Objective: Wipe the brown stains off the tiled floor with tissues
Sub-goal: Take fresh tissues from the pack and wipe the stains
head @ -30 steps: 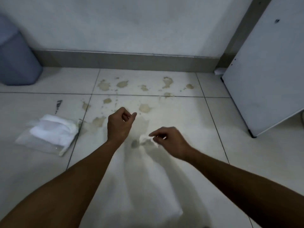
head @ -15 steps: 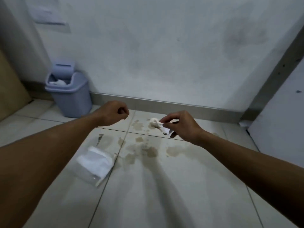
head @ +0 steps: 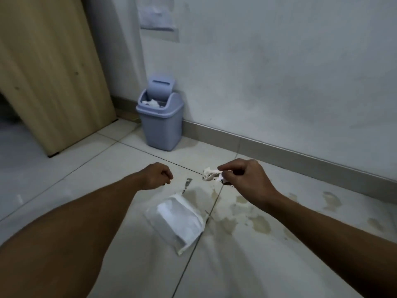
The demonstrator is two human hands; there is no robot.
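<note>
My right hand (head: 247, 179) pinches a crumpled, stained tissue (head: 209, 174) between thumb and fingers, held above the floor. My left hand (head: 158, 175) hovers to its left with fingers curled, holding nothing. Below and between them a clear pack of white tissues (head: 182, 220) lies on the pale tiled floor (head: 64, 175). Brown stains (head: 261, 223) spread over the tiles to the right of the pack, under my right forearm, with more stains (head: 332, 201) nearer the wall.
A lilac swing-lid bin (head: 160, 121) with white tissue inside stands against the wall ahead. A wooden door panel (head: 49, 72) leans at the left. A grey skirting board (head: 279, 147) runs along the wall.
The view swung up and left, bringing the bin and door into sight. My right hand lifted the tissue off the floor and carried it left; my left hand curled tighter.
</note>
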